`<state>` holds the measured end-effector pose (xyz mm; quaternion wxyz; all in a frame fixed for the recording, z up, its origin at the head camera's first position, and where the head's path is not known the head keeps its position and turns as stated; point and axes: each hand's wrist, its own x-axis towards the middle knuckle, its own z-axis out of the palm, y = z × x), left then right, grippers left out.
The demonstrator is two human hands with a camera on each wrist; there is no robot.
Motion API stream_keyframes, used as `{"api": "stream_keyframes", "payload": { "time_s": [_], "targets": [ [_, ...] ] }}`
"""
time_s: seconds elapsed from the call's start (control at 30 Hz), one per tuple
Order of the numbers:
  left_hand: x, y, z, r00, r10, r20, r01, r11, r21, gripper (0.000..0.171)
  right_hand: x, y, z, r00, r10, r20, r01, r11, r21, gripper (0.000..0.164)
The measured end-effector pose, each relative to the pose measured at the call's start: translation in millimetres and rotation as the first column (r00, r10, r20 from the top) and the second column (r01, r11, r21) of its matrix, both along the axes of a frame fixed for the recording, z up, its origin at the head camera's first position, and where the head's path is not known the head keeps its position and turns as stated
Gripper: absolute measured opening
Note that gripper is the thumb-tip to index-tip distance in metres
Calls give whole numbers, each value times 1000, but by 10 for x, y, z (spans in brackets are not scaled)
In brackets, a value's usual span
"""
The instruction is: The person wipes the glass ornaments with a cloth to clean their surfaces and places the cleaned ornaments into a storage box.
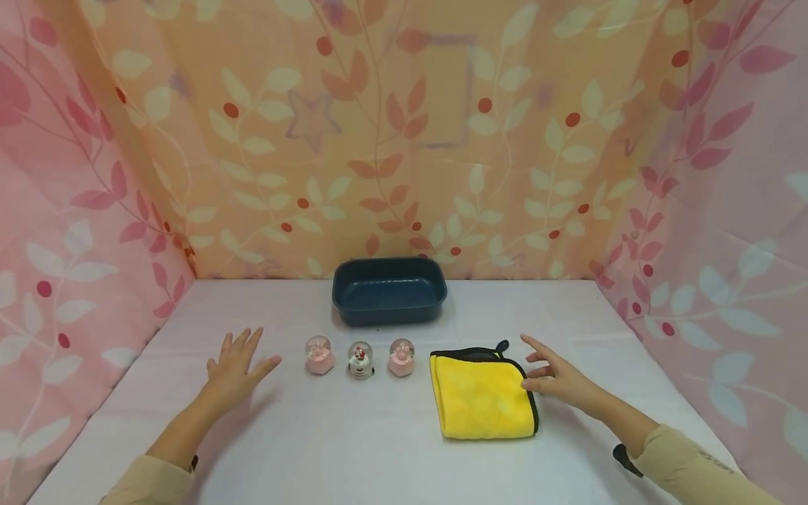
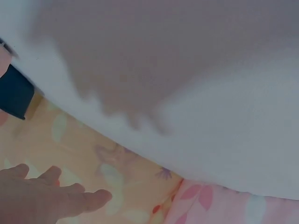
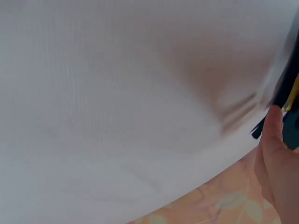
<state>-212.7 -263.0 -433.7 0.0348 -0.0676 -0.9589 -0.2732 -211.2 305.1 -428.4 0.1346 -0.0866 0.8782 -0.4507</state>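
A folded yellow cloth (image 1: 485, 398) with black edging and a small black loop lies right of centre on the table. My right hand (image 1: 558, 379) is at its right edge, fingers spread and holding nothing; whether the fingertips touch the cloth I cannot tell. To the left, my left hand (image 1: 232, 372) hovers over the table with fingers apart, its shadow beneath. Between the hands three small snow globes stand in a row: a pink-based one (image 1: 319, 355), a white-based one (image 1: 360, 361) with a red figure inside, and another pink-based one (image 1: 401, 358).
Behind the globes stands a dark blue rectangular bin (image 1: 389, 315), its top facing up, near the back edge. A white cloth covers the table (image 1: 353, 456). Leaf-patterned curtains (image 1: 379, 140) enclose the back and both sides.
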Motion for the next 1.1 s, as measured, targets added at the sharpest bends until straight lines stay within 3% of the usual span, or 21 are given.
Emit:
{"api": "stream_keyframes", "payload": {
  "time_s": [0.33, 0.6, 0.83, 0.97, 1.1],
  "targets": [
    [17, 34, -13, 1000, -23, 3, 22, 1000, 13, 83, 46, -100, -74, 989, 64, 134, -66, 998, 11, 87],
    [15, 39, -71, 1000, -22, 7, 22, 1000, -2, 84, 37, -194, -131, 989, 117, 92, -117, 993, -8, 79],
    [12, 124, -71, 999, -28, 41, 27, 999, 34, 84, 18, -319, -148, 982, 26, 189, -16, 998, -54, 74],
    [-19, 185, -65, 997, -36, 70, 31, 998, 60, 84, -1, -339, -147, 970, 20, 243, 14, 990, -140, 72],
    [-53, 252, -42, 992, -45, 117, 35, 995, 94, 82, -2, -344, -142, 969, 31, 246, 21, 978, -207, 73]
  ]
}}
